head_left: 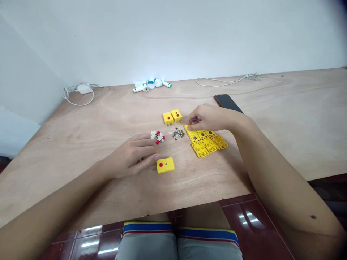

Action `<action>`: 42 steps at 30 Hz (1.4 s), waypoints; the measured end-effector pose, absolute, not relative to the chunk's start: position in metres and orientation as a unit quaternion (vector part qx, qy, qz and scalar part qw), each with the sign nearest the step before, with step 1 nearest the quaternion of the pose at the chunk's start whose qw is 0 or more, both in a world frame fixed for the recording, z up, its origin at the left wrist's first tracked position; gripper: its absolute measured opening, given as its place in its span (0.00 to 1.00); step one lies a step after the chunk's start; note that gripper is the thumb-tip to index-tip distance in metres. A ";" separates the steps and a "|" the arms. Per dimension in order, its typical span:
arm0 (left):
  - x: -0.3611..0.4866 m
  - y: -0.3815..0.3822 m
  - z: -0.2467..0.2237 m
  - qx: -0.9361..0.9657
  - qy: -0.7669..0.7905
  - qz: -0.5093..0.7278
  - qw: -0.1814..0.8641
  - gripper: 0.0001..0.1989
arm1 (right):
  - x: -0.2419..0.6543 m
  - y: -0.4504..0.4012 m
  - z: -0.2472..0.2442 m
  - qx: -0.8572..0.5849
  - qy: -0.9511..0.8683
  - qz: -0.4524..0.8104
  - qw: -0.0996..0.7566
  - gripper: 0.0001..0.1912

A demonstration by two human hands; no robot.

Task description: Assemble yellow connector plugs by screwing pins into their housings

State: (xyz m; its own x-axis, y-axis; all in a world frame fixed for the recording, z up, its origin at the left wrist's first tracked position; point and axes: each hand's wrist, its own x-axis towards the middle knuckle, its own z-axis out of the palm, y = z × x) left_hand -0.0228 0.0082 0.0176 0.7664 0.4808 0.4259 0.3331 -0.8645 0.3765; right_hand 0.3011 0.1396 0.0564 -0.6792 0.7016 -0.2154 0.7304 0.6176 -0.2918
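My left hand (pixel 137 154) lies on the table with its fingers stretched out, the thumb tip at the corner of a yellow plug (pixel 169 164) with a red dot. That plug lies flat, its pin end toward my hand. Over the yellow plug covers (pixel 190 130) on the right, my right hand (pixel 207 117) is closed around a small purple-handled tool (pixel 195 120), whose far end is hidden. Its fingertips reach down to the nearest cover. Open yellow half shells (pixel 210 145) lie in rows below. Small metal screws and fittings (pixel 178 134) form a pile between my hands.
Two yellow plugs (pixel 172 117) stand beyond the pile. White and red small parts (pixel 157 137) lie by my left fingers. A phone (pixel 229 103) rests behind my right wrist. White cables (pixel 84 90) and white toothbrush-like heads (pixel 151 84) lie along the wall.
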 end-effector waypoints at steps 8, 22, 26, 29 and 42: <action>-0.021 0.007 0.018 0.931 0.212 0.267 0.131 0.11 | 0.300 0.127 0.071 0.385 0.898 -0.212 0.036 0.21; -0.021 0.007 0.019 0.932 0.209 0.266 0.126 0.12 | 0.292 0.104 0.077 0.363 0.879 -0.256 0.176 0.25; -0.020 0.007 0.020 0.931 0.217 0.262 0.136 0.12 | 0.294 0.107 0.079 0.360 0.876 -0.268 0.178 0.27; -0.021 0.007 0.019 0.930 0.221 0.260 0.136 0.13 | 0.295 0.107 0.081 0.327 0.888 -0.292 0.135 0.26; -0.022 0.002 0.015 0.938 0.229 0.227 0.126 0.19 | 0.257 0.103 0.059 0.240 0.714 -0.422 -0.505 0.29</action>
State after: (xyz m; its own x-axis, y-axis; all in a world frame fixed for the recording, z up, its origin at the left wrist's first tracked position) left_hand -0.0220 0.0017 0.0154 0.7920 0.4861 0.3692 0.3719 -0.8639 0.3396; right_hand 0.2566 0.1028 0.0592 -0.3758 0.7680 0.5187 -0.0839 0.5292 -0.8443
